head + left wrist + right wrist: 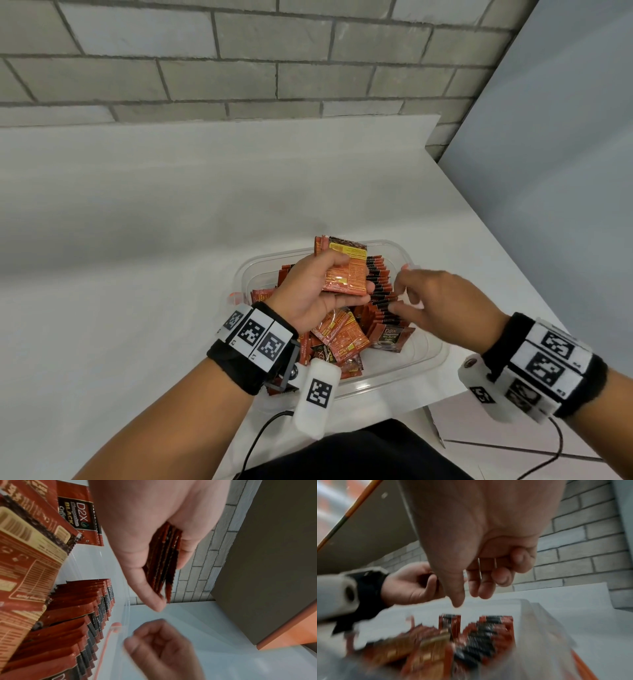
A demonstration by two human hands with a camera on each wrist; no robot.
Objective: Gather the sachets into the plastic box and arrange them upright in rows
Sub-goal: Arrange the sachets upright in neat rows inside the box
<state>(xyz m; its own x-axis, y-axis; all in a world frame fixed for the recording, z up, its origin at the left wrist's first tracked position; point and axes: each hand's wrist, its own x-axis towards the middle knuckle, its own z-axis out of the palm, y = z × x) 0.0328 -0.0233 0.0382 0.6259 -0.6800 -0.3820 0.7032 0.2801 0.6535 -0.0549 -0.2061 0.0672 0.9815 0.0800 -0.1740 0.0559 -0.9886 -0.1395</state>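
White tabletop [137, 240] is backed by grey brick wall [205, 61]; above plastic box [424, 356], sachet stack [346, 267] is gripped by left hand [315, 294], right hand [442, 301] loosely curled, holding nothing.

— What sits behind the work area?
— A grey brick wall [239, 61] runs across twelve o'clock, and a pale panel [555, 164] closes off the two o'clock side.
— And underneath?
— A white table [137, 222] spreads from nine o'clock to the centre. A black cable [260, 435] trails at six o'clock, over dark clothing [359, 452]. Tiled floor [513, 442] shows at five o'clock.
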